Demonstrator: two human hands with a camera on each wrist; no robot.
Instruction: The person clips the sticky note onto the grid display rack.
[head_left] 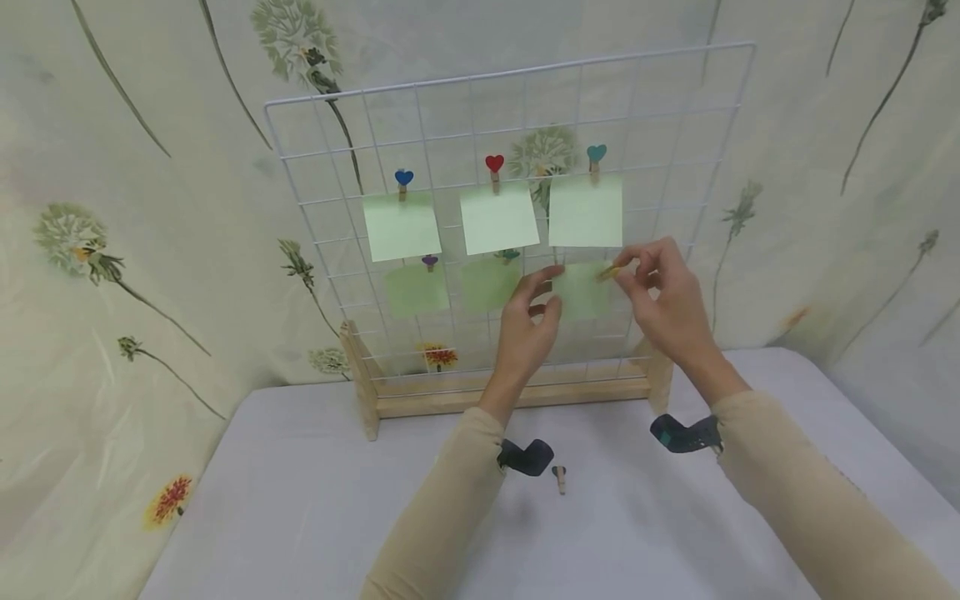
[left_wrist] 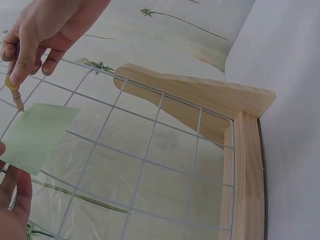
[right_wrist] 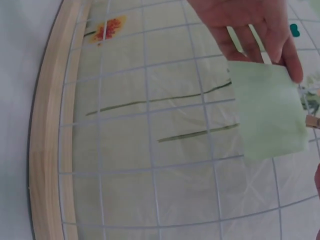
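Note:
A pale green sticky note (head_left: pixel 583 293) is pinched at its left edge by my left hand (head_left: pixel 527 333), against the white wire grid (head_left: pixel 675 158). My right hand (head_left: pixel 670 302) pinches a small wooden clothespin (head_left: pixel 609 272) with a yellow top. In the left wrist view, the tip of this clothespin (left_wrist: pixel 18 100) meets the upper edge of the note (left_wrist: pixel 42 131); whether it grips the paper and wire, I cannot tell. In the right wrist view, fingers of the left hand (right_wrist: pixel 255 30) lie partly behind the note (right_wrist: pixel 270 110).
Along the grid's upper part, three green notes (head_left: pixel 401 229) hang from clothespins with blue, red (head_left: pixel 494 162) and teal hearts. Two more notes (head_left: pixel 417 292) hang below. A loose clothespin (head_left: pixel 560 479) lies on the white table (head_left: pixel 300 500). Wooden feet (head_left: pixel 362 383) support the grid before a floral backdrop.

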